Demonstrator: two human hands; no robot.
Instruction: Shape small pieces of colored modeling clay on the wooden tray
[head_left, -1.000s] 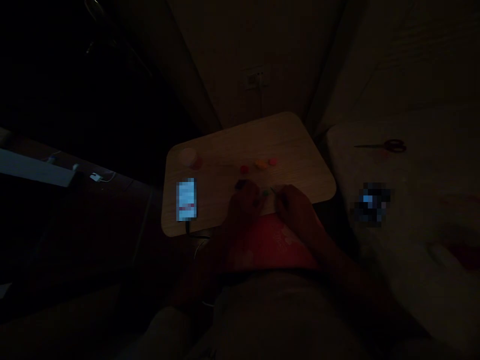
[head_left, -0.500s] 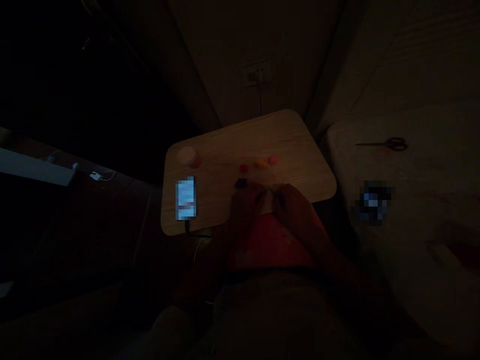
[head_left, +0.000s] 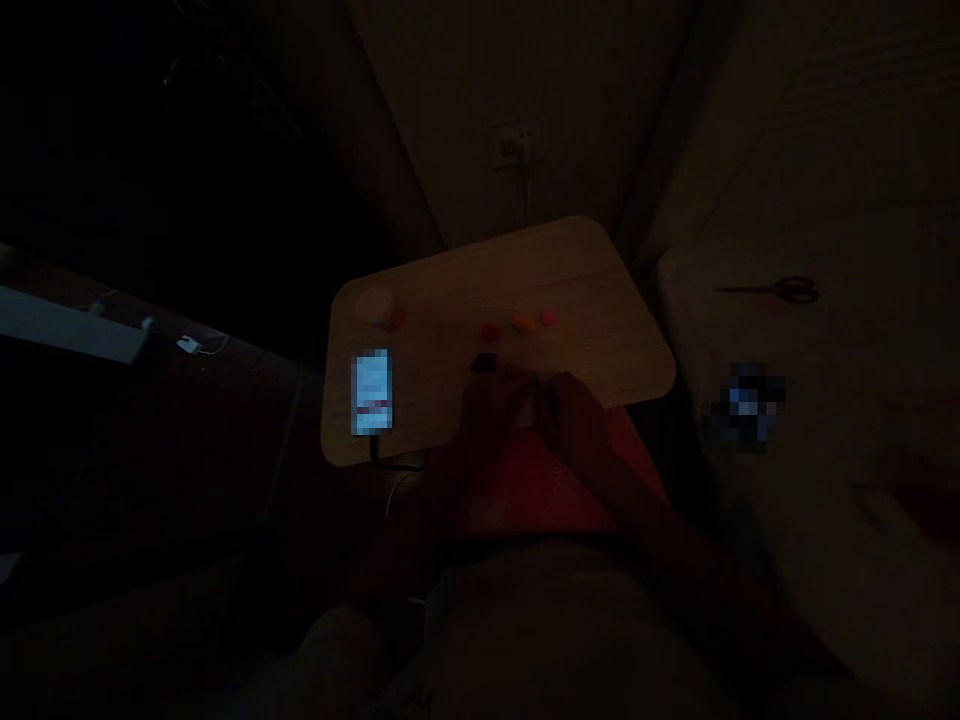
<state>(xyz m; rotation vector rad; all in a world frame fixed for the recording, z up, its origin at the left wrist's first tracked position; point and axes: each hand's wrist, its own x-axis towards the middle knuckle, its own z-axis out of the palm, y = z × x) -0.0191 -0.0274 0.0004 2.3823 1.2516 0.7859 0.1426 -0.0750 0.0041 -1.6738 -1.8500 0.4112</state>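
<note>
In dim light, my left hand [head_left: 495, 398] and my right hand [head_left: 568, 408] meet at the near edge of a small wooden table [head_left: 442, 290]. Both have curled fingers, with the fingertips close together. Whatever they pinch is too dark and small to make out. Just beyond my left hand lies a dark lump [head_left: 484, 363]. Farther back are a small red piece [head_left: 490, 332], an orange piece [head_left: 524, 323] and a pink round piece [head_left: 548, 317].
A lidded tub [head_left: 377, 306] stands at the table's left, behind a lit phone [head_left: 372, 392] with a cable. Scissors [head_left: 787, 290] and a blurred dark object [head_left: 746, 405] lie on the pale surface to the right. A wall socket [head_left: 515, 145] is behind the table.
My right hand has shifted slightly left, bringing its fingertips closer to my left hand. The view has moved a little; the pieces on the table stay in place.
</note>
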